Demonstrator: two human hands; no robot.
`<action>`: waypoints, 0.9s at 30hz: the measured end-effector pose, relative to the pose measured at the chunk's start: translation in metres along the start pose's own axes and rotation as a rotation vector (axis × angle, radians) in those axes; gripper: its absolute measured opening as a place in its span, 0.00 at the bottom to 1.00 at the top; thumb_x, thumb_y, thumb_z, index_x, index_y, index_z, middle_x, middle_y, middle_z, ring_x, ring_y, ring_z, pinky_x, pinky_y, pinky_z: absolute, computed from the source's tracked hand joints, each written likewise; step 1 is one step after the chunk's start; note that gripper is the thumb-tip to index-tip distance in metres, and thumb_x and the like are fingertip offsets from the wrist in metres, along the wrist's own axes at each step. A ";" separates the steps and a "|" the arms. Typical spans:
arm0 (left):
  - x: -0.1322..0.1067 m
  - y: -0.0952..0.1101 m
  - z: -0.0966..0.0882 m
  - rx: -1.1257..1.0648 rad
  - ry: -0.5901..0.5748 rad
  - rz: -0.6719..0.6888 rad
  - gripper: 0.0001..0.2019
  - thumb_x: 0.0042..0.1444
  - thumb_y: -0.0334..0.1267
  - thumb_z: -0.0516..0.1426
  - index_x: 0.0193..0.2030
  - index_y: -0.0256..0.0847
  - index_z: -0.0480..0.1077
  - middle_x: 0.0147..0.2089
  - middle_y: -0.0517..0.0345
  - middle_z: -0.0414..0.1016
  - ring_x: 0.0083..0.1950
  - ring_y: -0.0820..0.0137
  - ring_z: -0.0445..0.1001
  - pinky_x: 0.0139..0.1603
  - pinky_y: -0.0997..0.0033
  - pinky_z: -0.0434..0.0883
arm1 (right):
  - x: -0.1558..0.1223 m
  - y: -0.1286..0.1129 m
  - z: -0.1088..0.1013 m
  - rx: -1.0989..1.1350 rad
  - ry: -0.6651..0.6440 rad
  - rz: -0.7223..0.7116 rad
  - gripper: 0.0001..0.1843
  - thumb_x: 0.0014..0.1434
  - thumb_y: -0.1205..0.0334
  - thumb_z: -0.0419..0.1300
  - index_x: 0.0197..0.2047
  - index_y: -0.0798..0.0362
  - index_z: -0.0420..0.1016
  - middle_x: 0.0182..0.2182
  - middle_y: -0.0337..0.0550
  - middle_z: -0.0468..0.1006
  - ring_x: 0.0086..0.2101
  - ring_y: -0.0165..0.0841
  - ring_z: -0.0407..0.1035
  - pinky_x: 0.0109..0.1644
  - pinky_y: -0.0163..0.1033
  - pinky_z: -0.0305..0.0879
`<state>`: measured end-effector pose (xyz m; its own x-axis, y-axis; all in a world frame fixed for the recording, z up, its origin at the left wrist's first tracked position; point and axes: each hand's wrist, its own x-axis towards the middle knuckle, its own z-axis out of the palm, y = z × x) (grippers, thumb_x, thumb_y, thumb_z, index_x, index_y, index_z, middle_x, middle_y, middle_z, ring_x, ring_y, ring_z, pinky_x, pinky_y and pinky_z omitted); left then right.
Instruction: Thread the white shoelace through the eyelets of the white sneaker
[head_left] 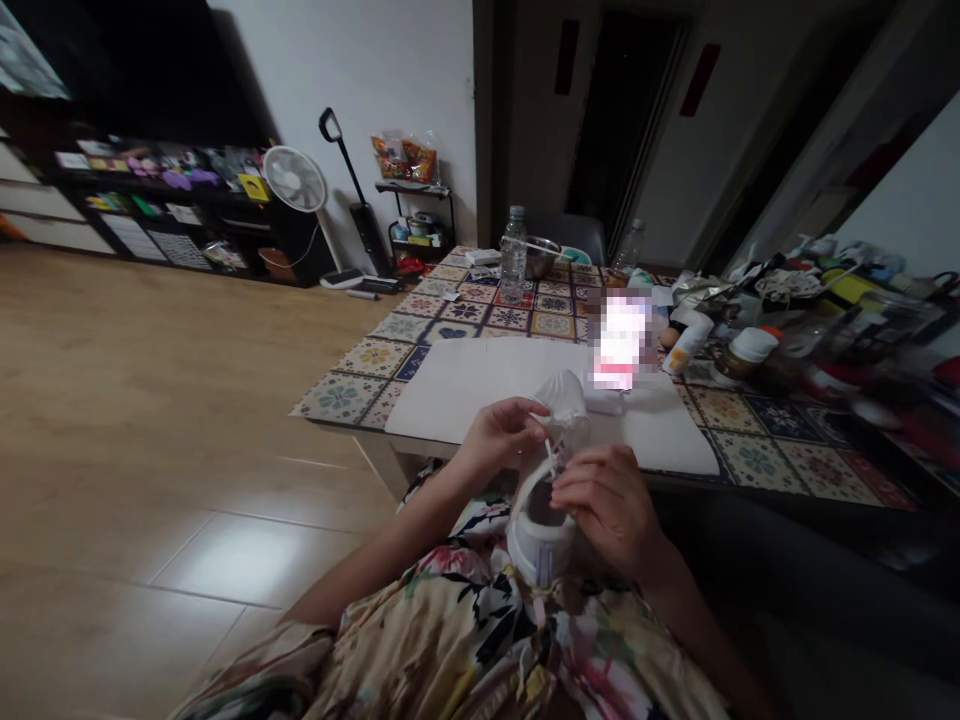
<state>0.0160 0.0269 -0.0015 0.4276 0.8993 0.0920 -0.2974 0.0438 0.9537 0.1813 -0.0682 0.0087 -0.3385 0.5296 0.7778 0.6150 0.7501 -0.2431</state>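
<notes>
A white shoe (536, 555) rests on my lap, heel toward me and toe toward the table's edge. A white shoelace (550, 452) shows over the shoe's front. My left hand (501, 438) pinches the lace between thumb and fingertips, at the left of the shoe's upper. On the other side, my right hand (609, 500) has its fingers bent together at the lace beside the shoe's opening. The right fingertips partly cover the lacing, so the eyelets there cannot be made out.
A white sheet (465, 385) lies on the patterned table (349, 395). A lit, blurred phone (621, 340) stands on it. Behind are a plastic bottle (513, 255) and a metal bowl (541, 260). Jars (750, 350) and clutter crowd the right. A fan (295, 180) stands far left.
</notes>
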 end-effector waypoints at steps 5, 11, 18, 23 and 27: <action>0.011 -0.008 -0.001 0.160 0.058 0.102 0.18 0.40 0.40 0.69 0.37 0.36 0.73 0.24 0.61 0.75 0.26 0.74 0.69 0.29 0.76 0.62 | 0.003 0.003 -0.002 0.146 -0.033 -0.001 0.09 0.64 0.68 0.59 0.32 0.48 0.73 0.28 0.35 0.82 0.35 0.34 0.74 0.47 0.46 0.61; 0.004 -0.006 -0.012 0.286 -0.032 0.155 0.19 0.50 0.41 0.65 0.46 0.38 0.69 0.31 0.58 0.76 0.33 0.71 0.72 0.37 0.72 0.66 | 0.001 0.005 -0.002 0.089 -0.056 0.031 0.03 0.64 0.65 0.60 0.37 0.48 0.73 0.33 0.40 0.80 0.38 0.36 0.73 0.47 0.45 0.62; -0.020 0.014 -0.025 0.527 -0.349 0.312 0.14 0.53 0.43 0.65 0.40 0.36 0.71 0.40 0.52 0.73 0.43 0.66 0.70 0.47 0.67 0.67 | 0.003 -0.003 -0.005 -0.056 -0.044 0.231 0.08 0.65 0.62 0.58 0.33 0.50 0.73 0.32 0.43 0.77 0.36 0.37 0.70 0.45 0.44 0.62; -0.027 0.021 -0.018 0.599 -0.446 0.332 0.12 0.58 0.44 0.62 0.41 0.35 0.72 0.40 0.51 0.73 0.40 0.68 0.71 0.45 0.67 0.69 | 0.006 -0.027 -0.027 0.726 -0.220 0.042 0.17 0.69 0.55 0.54 0.29 0.49 0.69 0.25 0.36 0.77 0.30 0.31 0.72 0.43 0.40 0.66; -0.028 0.019 -0.012 0.588 -0.454 0.360 0.10 0.59 0.41 0.61 0.40 0.36 0.72 0.41 0.50 0.72 0.41 0.68 0.71 0.43 0.68 0.70 | 0.001 -0.022 -0.038 0.861 -0.157 0.073 0.16 0.65 0.48 0.58 0.29 0.48 0.71 0.24 0.36 0.77 0.28 0.31 0.72 0.39 0.39 0.68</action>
<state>-0.0118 0.0082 0.0101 0.7325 0.5459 0.4067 -0.0402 -0.5618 0.8263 0.1947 -0.0988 0.0371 -0.4526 0.5885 0.6700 -0.0906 0.7171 -0.6911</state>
